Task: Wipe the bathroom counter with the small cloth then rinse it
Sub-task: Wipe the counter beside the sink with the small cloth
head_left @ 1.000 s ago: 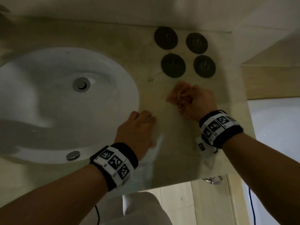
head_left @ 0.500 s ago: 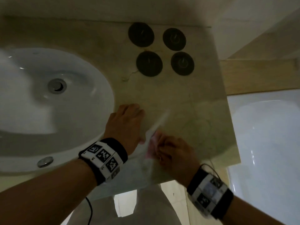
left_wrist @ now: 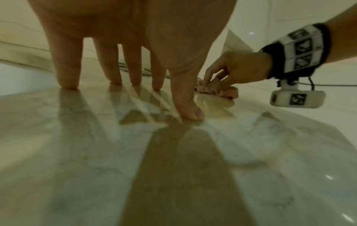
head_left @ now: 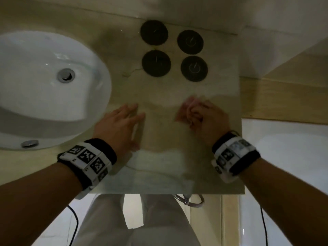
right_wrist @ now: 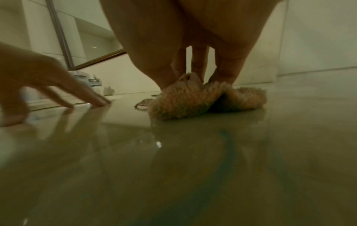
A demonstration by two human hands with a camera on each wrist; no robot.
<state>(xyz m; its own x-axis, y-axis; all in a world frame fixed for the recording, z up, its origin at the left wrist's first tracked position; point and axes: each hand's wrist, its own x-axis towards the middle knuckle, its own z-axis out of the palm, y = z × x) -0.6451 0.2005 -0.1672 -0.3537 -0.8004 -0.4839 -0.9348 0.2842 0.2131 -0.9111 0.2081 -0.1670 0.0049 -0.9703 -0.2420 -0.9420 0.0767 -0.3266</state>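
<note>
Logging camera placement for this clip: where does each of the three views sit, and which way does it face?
Head: above, looking down on the counter and sink; both forearms, left hand and right hand show.
Left wrist: low over the counter, along straight fingers touching it.
Right wrist: low, along the fingers gripping the cloth.
Shared: both wrist views show the cloth and the opposite hand.

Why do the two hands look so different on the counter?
The left hand has its fingers straight and spread, tips pressing on the counter; the right hand has curled fingers. The left hand holds nothing; the right hand grips the small cloth. Both wear a marked wristband and are down on the counter.
</note>
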